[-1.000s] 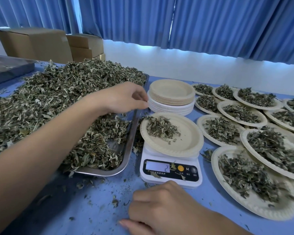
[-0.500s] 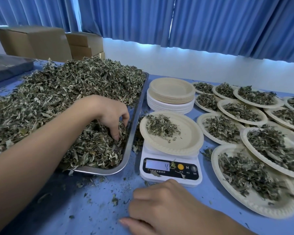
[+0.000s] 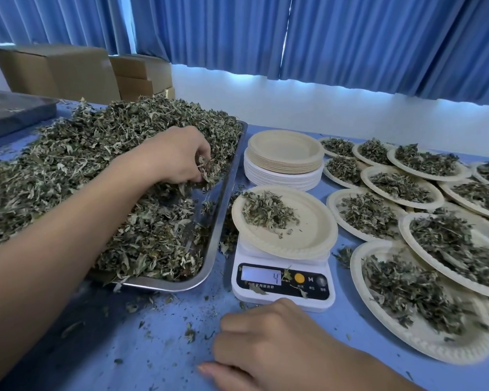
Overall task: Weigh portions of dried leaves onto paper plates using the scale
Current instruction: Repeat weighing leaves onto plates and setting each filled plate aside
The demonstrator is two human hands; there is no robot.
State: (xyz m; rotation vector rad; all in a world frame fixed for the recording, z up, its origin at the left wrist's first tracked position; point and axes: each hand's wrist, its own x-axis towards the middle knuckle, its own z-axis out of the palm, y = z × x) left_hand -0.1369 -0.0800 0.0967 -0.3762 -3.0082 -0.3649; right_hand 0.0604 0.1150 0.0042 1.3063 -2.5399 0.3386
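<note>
At the far left, behind the table (image 3: 124, 348), stood brown boxes (image 3: 54, 71). In front of them a steel tray (image 3: 229, 182) lay on the blue top, heaped with leaves (image 3: 68, 165), so that only its right side and near corner showed bare metal. The left hand (image 3: 178, 156) reached over the heap from the near left, its fingers curled down into the pile near the tray's right edge and grasping a tuft of leaves. Crumbs of leaf lay scattered on the table before the tray. Just right of the tray sat a white scale (image 3: 283, 277), its display reading 4, with a few bits of leaf on its front panel. A plate (image 3: 308, 230) rested on it, carrying a small portion on its left half. Behind the scale stood a stack (image 3: 285, 159) of unused plates. The right hand (image 3: 274, 342) rested on the table just before the scale, fingers loosely curled, with nothing seen in it. To the right, filled plates (image 3: 407, 300) overlapped in rows toward the table's edge.
</note>
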